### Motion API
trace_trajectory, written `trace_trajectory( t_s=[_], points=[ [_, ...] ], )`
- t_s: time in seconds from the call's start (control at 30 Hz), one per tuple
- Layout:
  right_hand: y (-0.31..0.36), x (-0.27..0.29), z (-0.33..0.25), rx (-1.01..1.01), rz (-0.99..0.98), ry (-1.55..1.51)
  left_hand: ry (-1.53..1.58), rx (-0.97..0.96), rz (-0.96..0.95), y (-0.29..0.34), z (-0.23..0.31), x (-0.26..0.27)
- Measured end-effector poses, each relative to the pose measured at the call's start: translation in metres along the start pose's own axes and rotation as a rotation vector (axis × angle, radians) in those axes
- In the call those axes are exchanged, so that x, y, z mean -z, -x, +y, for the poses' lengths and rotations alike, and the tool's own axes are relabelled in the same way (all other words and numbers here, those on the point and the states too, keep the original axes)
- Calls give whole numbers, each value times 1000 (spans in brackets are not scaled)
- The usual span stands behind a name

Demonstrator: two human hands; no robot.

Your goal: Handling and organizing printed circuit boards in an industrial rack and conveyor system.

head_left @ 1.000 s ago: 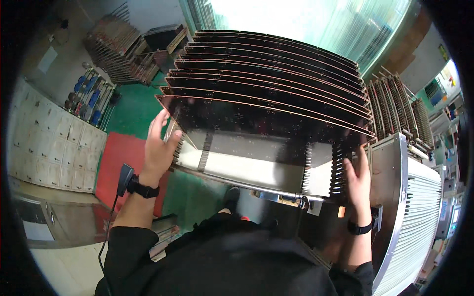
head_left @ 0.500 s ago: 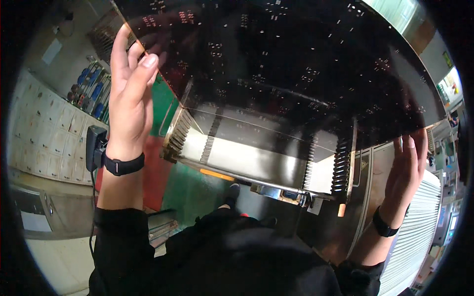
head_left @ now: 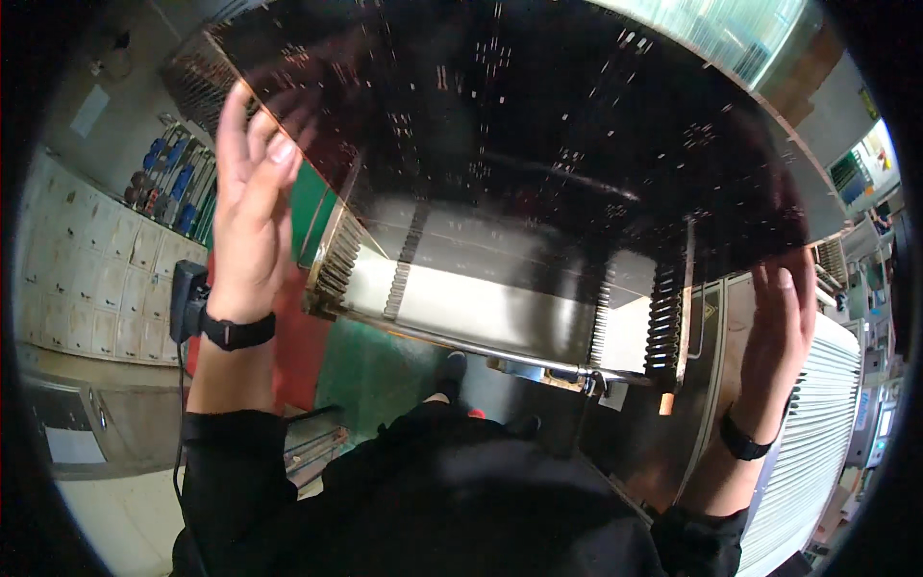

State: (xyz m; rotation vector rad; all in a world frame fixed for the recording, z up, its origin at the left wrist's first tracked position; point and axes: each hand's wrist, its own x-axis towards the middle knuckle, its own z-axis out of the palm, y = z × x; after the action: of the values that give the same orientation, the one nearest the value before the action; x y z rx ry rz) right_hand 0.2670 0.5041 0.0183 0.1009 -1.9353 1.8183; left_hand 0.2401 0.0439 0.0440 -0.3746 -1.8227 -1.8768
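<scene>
A large, glossy dark panel [head_left: 500, 106], dotted with small openings that let light through, is spread between my hands above a slotted rack [head_left: 471, 298]. Its left edge is gripped by my left hand [head_left: 252, 212], thumb on the near side and fingers partly behind. At the opposite edge my right hand [head_left: 781, 317] is pressed with fingers straight along the lower right corner; some of its fingers are hidden by the panel. The rack beneath has toothed side rails and a pale inner wall. Black bands circle both wrists.
Beige cabinets with small drawers [head_left: 87, 269] line the left side. A stack of thin white sheets [head_left: 812, 433] stands beside my right forearm. A metal bar [head_left: 500, 358] runs along the rack's near side. Green and red floor [head_left: 365, 385] shows below.
The panel has shifted and tilted, with more of its far edge now showing. Both hands have moved slightly with it, still at its sides.
</scene>
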Motion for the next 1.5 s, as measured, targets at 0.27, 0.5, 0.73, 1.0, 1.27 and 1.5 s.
trace_trajectory(
  t_s=[0.27,0.5,0.73,1.0,1.27,1.5],
  points=[
    [-2,-2,-25,97,14,-29,-7,-79,2,0,34,-8],
    [8,13,-5,-55,18,84,-259,109,158,19,-16,14],
    [37,42,78,-252,60,10,-568,145,-404,120,-51,-48],
    [85,74,145,-384,209,-234,-926,-56,-1039,163,-68,-192],
    [151,83,203,-620,66,-156,-985,-175,-1073,163,-94,-190],
    [177,47,232,-610,-13,-255,-1103,-345,-1338,88,-134,-106]
  ],
)
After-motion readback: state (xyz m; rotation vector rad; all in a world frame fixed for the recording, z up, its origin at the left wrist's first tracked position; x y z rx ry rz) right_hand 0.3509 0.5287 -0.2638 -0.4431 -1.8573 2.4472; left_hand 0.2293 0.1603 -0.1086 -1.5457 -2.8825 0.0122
